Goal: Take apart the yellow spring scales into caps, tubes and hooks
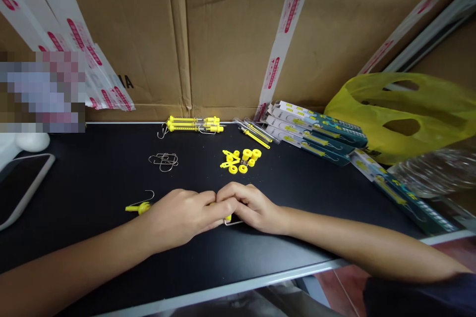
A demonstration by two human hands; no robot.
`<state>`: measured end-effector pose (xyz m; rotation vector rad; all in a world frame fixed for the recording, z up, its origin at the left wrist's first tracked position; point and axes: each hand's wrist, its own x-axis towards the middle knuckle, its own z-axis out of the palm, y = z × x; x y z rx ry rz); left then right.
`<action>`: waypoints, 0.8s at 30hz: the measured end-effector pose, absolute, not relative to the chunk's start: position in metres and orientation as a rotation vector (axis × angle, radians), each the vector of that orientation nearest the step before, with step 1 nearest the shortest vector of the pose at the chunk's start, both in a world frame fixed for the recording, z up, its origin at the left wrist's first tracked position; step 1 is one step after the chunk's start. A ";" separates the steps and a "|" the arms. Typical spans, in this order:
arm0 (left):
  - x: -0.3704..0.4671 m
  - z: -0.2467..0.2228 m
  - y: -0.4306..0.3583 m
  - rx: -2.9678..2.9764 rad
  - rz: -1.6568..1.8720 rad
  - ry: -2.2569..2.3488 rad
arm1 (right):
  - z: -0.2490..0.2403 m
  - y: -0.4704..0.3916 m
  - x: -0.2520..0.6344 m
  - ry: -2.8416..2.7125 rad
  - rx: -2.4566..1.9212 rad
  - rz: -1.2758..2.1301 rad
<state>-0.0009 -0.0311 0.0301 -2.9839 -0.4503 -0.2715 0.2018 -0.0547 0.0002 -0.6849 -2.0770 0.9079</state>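
My left hand (184, 215) and my right hand (253, 208) meet over the black table, fingers closed and touching each other. Between them is a yellow part (228, 218) with a bent metal wire (234, 223) beneath; the fingers cover most of it. A yellow piece with a metal hook (143, 207) shows just beyond my left wrist. Past my hands lie loose yellow caps and rings (243, 161) with small springs, and to their left a cluster of wire hooks (164, 161). Yellow tubular assemblies (195, 124) lie together near the table's back edge.
Thin rods and clear tubes (256, 132) lie at the back beside stacked printed boxes (316, 131). Another box (403, 190), a yellow plastic bag (401, 114) and a clear bottle (439, 171) are at the right. A phone (22, 185) lies at left. Large cartons (230, 34) stand behind.
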 end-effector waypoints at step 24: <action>-0.002 0.038 -0.021 -3.380 -0.021 -0.607 | 0.000 -0.050 0.207 -2.189 -0.759 1.096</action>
